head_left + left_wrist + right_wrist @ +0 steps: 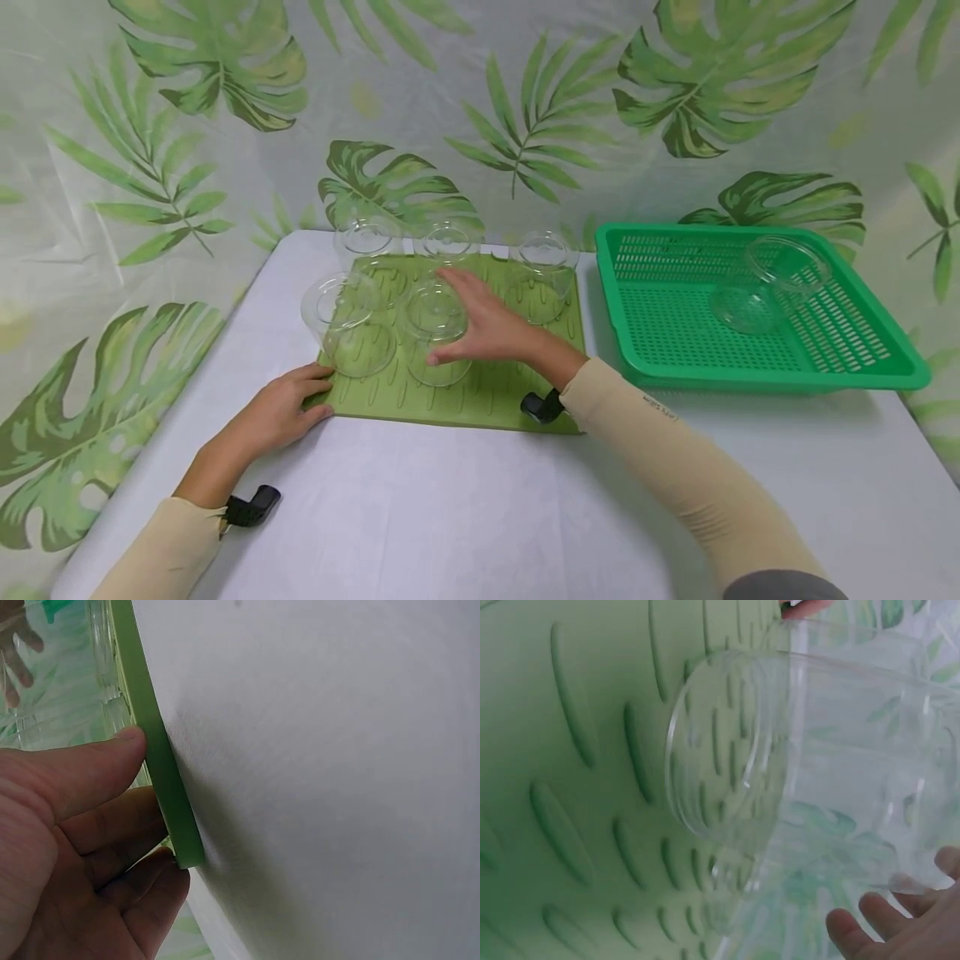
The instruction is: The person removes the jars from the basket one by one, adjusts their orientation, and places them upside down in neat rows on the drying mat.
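Observation:
My right hand [495, 325] reaches over the green ribbed mat [480, 400]. Its spread thumb and fingers stand either side of a clear plastic tub [435, 321]. In the right wrist view, loosely bent fingers [877, 922] lie beside the tub [810, 757], whose wide rim sits toward the mat. At the mat's front left corner rests my left hand [277, 408]. In the left wrist view, its thumb [112, 761] touches the mat's edge [169, 787], and its other fingers lie around the corner. Beside and behind the middle tub, several similar tubs stand on the mat, including the front left one [352, 325].
A green slotted basket [750, 379] stands to the right of the mat, with one more clear tub [765, 283] inside. White cloth [450, 517] covers the table. A leaf-patterned curtain [525, 125] hangs behind the tubs.

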{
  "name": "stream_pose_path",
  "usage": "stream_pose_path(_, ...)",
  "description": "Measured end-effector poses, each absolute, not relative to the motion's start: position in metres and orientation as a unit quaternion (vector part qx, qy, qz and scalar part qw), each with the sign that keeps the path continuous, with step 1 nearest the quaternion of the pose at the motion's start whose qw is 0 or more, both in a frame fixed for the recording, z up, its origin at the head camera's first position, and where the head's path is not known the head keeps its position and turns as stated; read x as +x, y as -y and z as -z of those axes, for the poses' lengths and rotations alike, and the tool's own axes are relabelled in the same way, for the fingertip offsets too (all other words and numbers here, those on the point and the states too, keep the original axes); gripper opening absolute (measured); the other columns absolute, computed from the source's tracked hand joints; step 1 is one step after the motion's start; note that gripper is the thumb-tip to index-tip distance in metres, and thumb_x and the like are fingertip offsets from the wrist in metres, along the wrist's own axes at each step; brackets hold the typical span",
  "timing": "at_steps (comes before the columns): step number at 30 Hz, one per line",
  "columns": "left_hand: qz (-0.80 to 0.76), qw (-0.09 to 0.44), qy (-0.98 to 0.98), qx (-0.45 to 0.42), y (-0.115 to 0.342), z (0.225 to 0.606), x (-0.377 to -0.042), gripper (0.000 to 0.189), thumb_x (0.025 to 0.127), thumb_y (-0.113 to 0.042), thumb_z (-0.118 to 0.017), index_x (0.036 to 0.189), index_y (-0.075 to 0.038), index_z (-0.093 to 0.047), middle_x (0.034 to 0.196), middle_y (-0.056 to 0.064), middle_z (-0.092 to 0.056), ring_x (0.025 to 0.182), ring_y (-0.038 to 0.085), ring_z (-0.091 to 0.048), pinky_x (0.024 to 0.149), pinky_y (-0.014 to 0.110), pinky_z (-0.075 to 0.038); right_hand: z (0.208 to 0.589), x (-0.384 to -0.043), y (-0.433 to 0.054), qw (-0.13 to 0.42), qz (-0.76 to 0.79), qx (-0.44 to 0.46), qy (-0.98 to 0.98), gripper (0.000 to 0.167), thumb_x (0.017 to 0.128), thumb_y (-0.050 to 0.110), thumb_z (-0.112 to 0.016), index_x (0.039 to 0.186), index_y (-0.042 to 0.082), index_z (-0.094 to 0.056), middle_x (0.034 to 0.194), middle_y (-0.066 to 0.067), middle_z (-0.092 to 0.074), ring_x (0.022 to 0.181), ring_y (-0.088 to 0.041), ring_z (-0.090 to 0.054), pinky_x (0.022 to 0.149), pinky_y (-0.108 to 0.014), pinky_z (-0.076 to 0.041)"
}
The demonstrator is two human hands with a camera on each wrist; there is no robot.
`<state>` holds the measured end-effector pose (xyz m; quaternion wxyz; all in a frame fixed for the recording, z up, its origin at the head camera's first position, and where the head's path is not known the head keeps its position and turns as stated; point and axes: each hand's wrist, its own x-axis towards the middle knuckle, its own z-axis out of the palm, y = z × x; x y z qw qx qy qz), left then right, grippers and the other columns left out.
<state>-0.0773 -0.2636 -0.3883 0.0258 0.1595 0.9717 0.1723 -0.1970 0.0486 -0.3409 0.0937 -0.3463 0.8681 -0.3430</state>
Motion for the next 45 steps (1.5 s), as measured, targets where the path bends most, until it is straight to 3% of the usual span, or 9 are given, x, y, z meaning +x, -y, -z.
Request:
stream_pose_path(4,-0.174,0.022,-0.971,0.163,0.263,0.389,-0.078,0.034,0.087,-0.008,-0.072,0.114,0.012,-0.068,0.135,0.029,-0.058,0.132,0.05,-0.048,0.107,0.061,-0.042,0.327,-0.196,-0.061,0.075,0.339,-0.364,-0.864,0.118,0.072,0.046,-0.087,0.16,0.014,-0.013,0.168,-0.011,-0.012,0.156,-0.032,-0.011,0.124,-0.059,-0.02)
stream_pose_path(12,-0.175,0.027,-0.972,0.156,0.263,0.388,-0.077,0.035,0.088,-0.009,-0.072,0.116,0.012,-0.067,0.136,0.028,-0.058,0.133,0.049,-0.047,0.108,0.06,-0.042,0.295,-0.191,-0.11,0.014,0.275,-0.376,-0.885,0.107,0.077,0.044,-0.084,0.158,0.01,-0.022,0.165,-0.013,-0.017,0.153,-0.036,-0.017,0.12,-0.063,-0.023)
stream_pose_path(22,-0.174,0.029,-0.973,0.148,0.261,0.388,-0.078,0.037,0.089,-0.01,-0.071,0.118,0.013,-0.066,0.137,0.028,-0.057,0.133,0.049,-0.047,0.108,0.06,-0.042,0.283,-0.202,-0.182,-0.045,0.248,-0.317,-0.914,0.096,0.082,0.032,-0.081,0.156,0.008,-0.025,0.164,-0.017,-0.021,0.151,-0.042,-0.02,0.117,-0.067,-0.023)
stream_pose_path(30,-0.175,0.025,-0.972,0.154,0.263,0.385,-0.078,0.035,0.087,-0.01,-0.072,0.115,0.012,-0.068,0.134,0.028,-0.059,0.131,0.049,-0.05,0.107,0.061,-0.043,0.27,-0.214,-0.24,-0.044,0.251,-0.233,-0.938,0.093,0.088,0.031,-0.076,0.158,0.008,-0.019,0.166,-0.019,-0.014,0.152,-0.045,-0.011,0.115,-0.071,-0.019)
stream_pose_path(35,-0.176,0.025,-0.971,0.161,0.262,0.383,-0.077,0.036,0.087,-0.009,-0.072,0.115,0.012,-0.067,0.133,0.029,-0.059,0.128,0.05,-0.052,0.105,0.061,-0.044,0.269,-0.225,-0.273,-0.024,0.263,-0.184,-0.947,0.093,0.092,0.039,-0.069,0.16,0.009,-0.012,0.166,-0.021,-0.007,0.152,-0.048,-0.005,0.114,-0.075,-0.015)
stream_pose_path(45,-0.172,0.027,-0.971,0.163,0.262,0.385,-0.077,0.036,0.087,-0.009,-0.072,0.115,0.012,-0.067,0.133,0.03,-0.059,0.126,0.05,-0.053,0.104,0.06,-0.045,0.268,-0.235,-0.315,-0.022,0.263,-0.134,-0.955,0.094,0.095,0.045,-0.063,0.16,0.007,-0.006,0.166,-0.026,-0.001,0.152,-0.051,-0.001,0.111,-0.078,-0.013)
